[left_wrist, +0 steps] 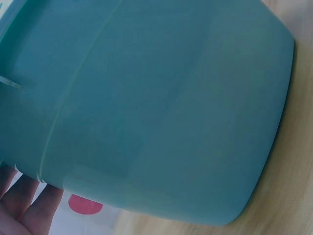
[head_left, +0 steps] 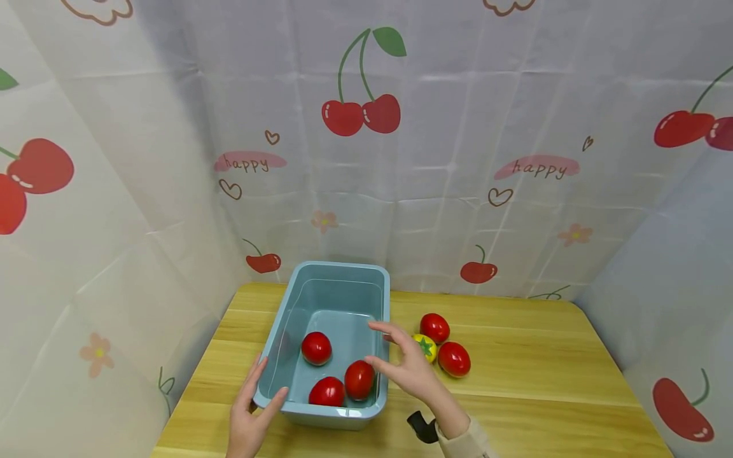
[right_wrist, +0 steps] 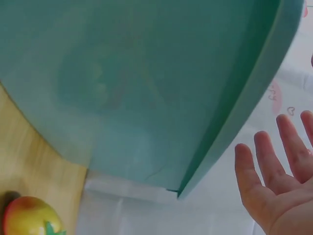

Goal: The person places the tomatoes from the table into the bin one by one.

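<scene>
- Lettering [head_left: 246, 163] on the cherry-printed curtain [head_left: 446, 222] reads "happy" (twice).
- Right hand [head_left: 403, 366], thumb and fingers apart, hangs over the blue bin [head_left: 326, 420], partly hiding a yellow fruit [head_left: 426, 348] beside two red ones [head_left: 454, 360] on the table [head_left: 544, 362].
- Left hand [head_left: 252, 410], thumb and fingers apart, touches the bin's corner.
- Three glossy red fruits [head_left: 316, 348] lie inside.

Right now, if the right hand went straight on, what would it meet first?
Probably the blue box, at its far left wall; height is unclear, so the right hand might pass above.
</scene>
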A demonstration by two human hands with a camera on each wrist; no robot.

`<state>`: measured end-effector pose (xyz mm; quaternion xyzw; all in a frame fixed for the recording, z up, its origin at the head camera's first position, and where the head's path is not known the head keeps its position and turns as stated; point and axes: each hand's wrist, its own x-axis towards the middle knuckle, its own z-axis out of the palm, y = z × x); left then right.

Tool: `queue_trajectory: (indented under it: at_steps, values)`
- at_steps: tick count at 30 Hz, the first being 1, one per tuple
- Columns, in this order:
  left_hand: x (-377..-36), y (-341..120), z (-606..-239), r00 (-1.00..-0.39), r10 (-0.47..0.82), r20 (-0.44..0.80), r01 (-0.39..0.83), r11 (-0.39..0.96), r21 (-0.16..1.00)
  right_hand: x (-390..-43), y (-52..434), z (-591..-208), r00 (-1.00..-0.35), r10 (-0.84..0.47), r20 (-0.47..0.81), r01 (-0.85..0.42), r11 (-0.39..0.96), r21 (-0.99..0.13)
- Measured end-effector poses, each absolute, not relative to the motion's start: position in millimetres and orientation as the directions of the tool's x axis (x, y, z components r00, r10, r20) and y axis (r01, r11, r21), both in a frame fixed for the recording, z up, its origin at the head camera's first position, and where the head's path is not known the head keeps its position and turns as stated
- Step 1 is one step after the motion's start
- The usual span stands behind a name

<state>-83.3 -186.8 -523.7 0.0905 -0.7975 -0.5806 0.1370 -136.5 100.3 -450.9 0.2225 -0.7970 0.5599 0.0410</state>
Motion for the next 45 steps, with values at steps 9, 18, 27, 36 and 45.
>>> queue_trajectory:
  at_steps: [9, 18, 27, 36, 45]
  values:
    - [-84, -187, -524, -0.946, -0.306, 0.112, 0.014, 0.306, 0.952, -122, 107, -442, -0.912, -0.218, 0.348, -0.400, 0.283, -0.872]
    - [-82, -187, -523, -0.944, -0.300, 0.136, 0.038, 0.312, 0.949, -126, 120, -460, -0.905, -0.167, 0.392, -0.426, 0.322, -0.846]
    - [-82, -187, -522, -0.941, -0.301, 0.156, 0.061, 0.302, 0.951, -129, 129, -470, -0.933, -0.106, 0.344, -0.358, 0.375, -0.855]
    - [-81, -186, -521, -0.941, -0.305, 0.147, 0.046, 0.314, 0.948, -136, 138, -484, -0.947, -0.073, 0.311, -0.313, 0.416, -0.854]
    - [-83, -186, -523, -0.941, -0.314, 0.129, 0.027, 0.309, 0.951, -156, 149, -528, -0.949, -0.033, 0.313, -0.298, 0.415, -0.859]
